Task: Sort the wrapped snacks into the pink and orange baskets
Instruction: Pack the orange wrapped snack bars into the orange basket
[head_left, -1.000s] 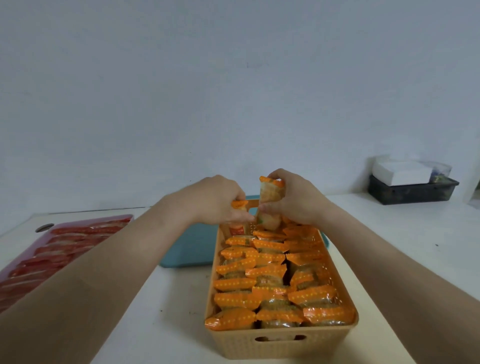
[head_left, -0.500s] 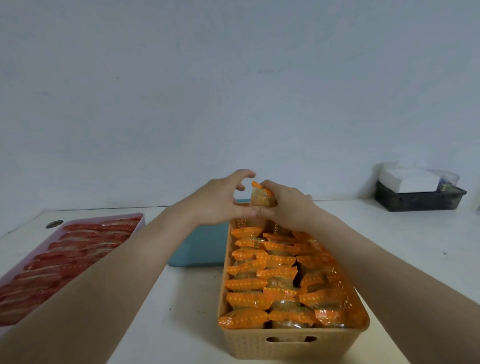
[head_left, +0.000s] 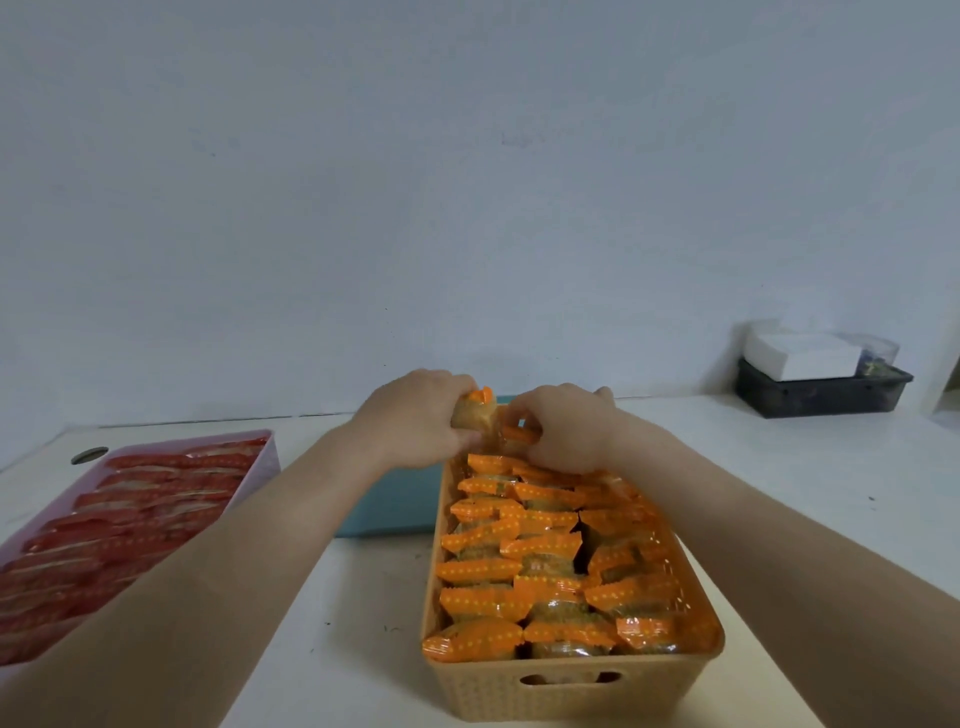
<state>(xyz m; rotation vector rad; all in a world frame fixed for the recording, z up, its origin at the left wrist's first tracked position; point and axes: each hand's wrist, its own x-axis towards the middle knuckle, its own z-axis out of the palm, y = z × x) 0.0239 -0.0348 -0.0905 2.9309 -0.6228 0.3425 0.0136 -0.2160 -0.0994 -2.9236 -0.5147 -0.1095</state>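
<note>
Well to the left of the fingers, the pink basket (head_left: 266, 460) sits on the white table (head_left: 332, 654), filled with rows of red-wrapped snacks (head_left: 145, 499). The left hand (head_left: 415, 421) is curled tight round an orange-wrapped snack (head_left: 474, 413), gripping it upright with its orange end poking above the fingers. Just below that hand lies a teal container (head_left: 395, 499). Close on the right, the right hand (head_left: 563, 431) has its fingers curled, pinching an orange wrapper edge (head_left: 519, 432). Whether that edge belongs to the same snack cannot be told. Both hands hover at the far end of the orange basket (head_left: 571, 696), whose packed orange packets (head_left: 519, 551) lie beneath the fingers and on towards the person. Far to the right of the fingers stands a black tray (head_left: 823, 397) carrying a white box (head_left: 800, 353).
</note>
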